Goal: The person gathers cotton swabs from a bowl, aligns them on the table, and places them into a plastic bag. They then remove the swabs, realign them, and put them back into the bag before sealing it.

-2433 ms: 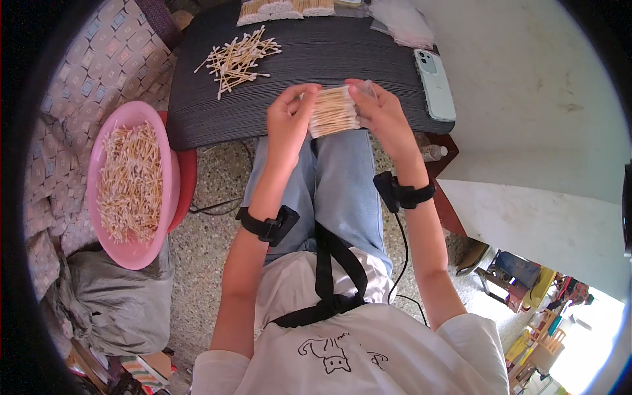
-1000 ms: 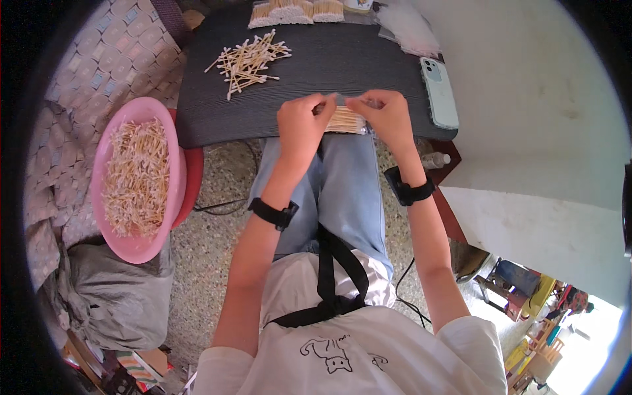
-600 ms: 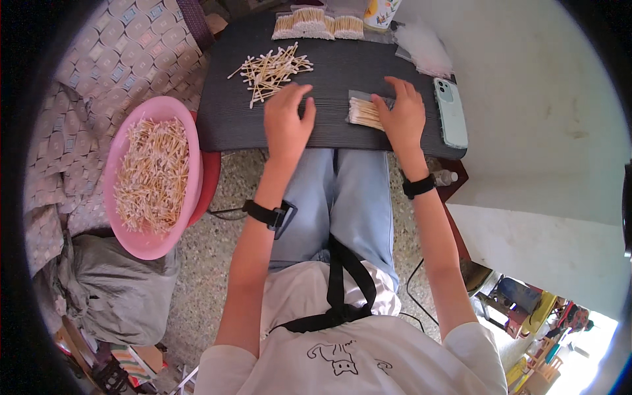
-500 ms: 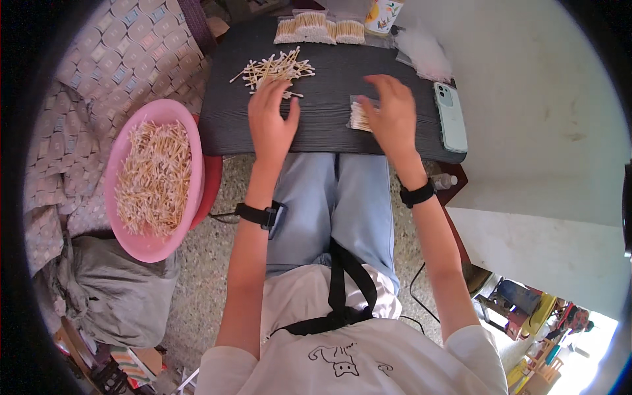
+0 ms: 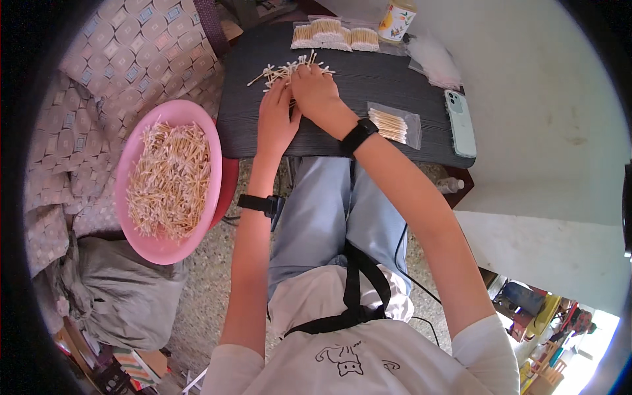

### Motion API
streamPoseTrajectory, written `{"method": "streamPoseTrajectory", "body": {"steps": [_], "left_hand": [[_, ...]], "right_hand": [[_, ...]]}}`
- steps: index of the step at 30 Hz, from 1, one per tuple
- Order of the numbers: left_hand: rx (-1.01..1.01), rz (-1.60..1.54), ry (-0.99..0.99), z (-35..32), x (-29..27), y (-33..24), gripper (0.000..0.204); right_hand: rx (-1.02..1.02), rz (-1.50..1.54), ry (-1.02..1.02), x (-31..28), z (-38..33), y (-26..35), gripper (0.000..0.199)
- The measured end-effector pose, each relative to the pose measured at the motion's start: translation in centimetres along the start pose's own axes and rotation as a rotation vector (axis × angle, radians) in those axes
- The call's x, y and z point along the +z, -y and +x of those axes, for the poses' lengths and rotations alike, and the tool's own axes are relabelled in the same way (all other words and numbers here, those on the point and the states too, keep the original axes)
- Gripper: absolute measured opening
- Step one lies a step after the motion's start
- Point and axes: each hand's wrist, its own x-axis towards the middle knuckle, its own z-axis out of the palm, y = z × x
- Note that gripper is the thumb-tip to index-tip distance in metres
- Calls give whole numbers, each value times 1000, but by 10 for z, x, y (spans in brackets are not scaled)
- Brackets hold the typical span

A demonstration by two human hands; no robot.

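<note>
A loose pile of cotton swabs (image 5: 283, 71) with wooden sticks and white tips lies on the dark table, left of the middle. My left hand (image 5: 276, 122) rests at the pile's near edge, its fingers curved over the swabs and its thumb apart from them. Beside it, my right hand (image 5: 317, 92) reaches across to the left with bent fingers closed down on cotton swabs. Its fingertips are partly buried in the pile, and its thumb is hidden. To the right lies a clear plastic bag (image 5: 413, 129) partly filled with a row of cotton swabs (image 5: 388, 124).
Filled swab bags (image 5: 329, 36) are stacked at the table's far edge, near a printed canister (image 5: 397, 20). Clear empty bags (image 5: 434, 60) and a pale phone (image 5: 459, 124) lie at the right. A pink basin (image 5: 216, 178) heaped with swabs stands left of the table.
My right hand has left the small swab bag and crossed left to the loose pile. That bag is now fully in view. My left hand stays by the pile.
</note>
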Motion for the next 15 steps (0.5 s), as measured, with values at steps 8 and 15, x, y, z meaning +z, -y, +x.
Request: {"method": "streamPoseTrajectory", "body": {"steps": [8,15], "left_hand": [[105,113,-47,-3,-1,-6,50],[200,113,83,-4,-4,4,37]], "right_hand": [[103,132,219,-7,-30,-11,46],[-69,233,-66,18,-72,-27,49]]}}
